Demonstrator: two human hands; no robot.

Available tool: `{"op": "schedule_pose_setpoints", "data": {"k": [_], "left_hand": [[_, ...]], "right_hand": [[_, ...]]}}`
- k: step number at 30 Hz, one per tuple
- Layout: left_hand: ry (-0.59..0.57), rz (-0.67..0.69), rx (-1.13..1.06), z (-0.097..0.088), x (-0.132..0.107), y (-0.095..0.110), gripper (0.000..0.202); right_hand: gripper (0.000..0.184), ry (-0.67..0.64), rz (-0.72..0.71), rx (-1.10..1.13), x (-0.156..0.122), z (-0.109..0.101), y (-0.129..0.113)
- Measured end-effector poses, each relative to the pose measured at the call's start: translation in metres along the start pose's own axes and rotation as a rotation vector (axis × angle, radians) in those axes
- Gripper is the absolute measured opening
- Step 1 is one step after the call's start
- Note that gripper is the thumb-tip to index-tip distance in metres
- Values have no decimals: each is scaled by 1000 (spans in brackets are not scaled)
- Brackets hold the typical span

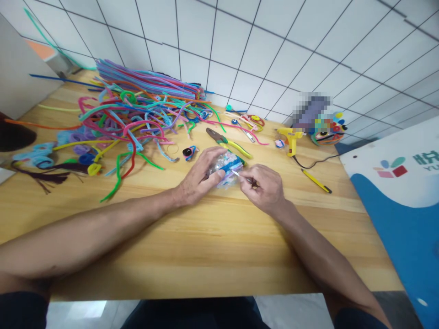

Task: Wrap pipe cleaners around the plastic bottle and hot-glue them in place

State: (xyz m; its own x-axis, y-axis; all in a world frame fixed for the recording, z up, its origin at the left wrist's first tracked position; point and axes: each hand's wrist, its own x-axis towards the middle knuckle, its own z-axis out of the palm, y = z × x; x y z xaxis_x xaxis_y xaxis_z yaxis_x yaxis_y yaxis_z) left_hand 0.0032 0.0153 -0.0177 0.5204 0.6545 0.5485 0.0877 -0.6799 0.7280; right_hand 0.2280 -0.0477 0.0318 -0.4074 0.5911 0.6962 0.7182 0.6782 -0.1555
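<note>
My left hand point(200, 176) lies on a small clear plastic bag point(226, 165) with a blue band, its thumb and fingers holding the bag against the wooden table. Small pale and silvery pieces show through the plastic. In my right hand point(263, 185), closed in a fist, is a slim tool point(235, 172) whose pale, narrow tip reaches the bag's blue band; its exact kind is mostly hidden by the fingers. Just beyond the bag lie pliers point(215, 135) with yellow-green handles. A small black-and-blue piece point(188, 153) sits left of the bag.
A tangled heap of coloured pipe cleaners point(137, 123) covers the back left, with a bundle of straight ones point(147, 80) behind. At the right are a yellow glue gun point(291, 139) with a cord, a yellow cutter knife point(316, 181) and a colourful round object point(327, 132). A tiled wall point(233, 45) rises behind.
</note>
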Motion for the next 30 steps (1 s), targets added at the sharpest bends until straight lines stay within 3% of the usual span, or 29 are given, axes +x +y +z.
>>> {"op": "schedule_pose_setpoints", "data": {"k": [30], "left_hand": [[87, 81, -24, 14, 7, -12, 54]], "right_hand": [[15, -8, -51, -62, 2, -3, 4]]}}
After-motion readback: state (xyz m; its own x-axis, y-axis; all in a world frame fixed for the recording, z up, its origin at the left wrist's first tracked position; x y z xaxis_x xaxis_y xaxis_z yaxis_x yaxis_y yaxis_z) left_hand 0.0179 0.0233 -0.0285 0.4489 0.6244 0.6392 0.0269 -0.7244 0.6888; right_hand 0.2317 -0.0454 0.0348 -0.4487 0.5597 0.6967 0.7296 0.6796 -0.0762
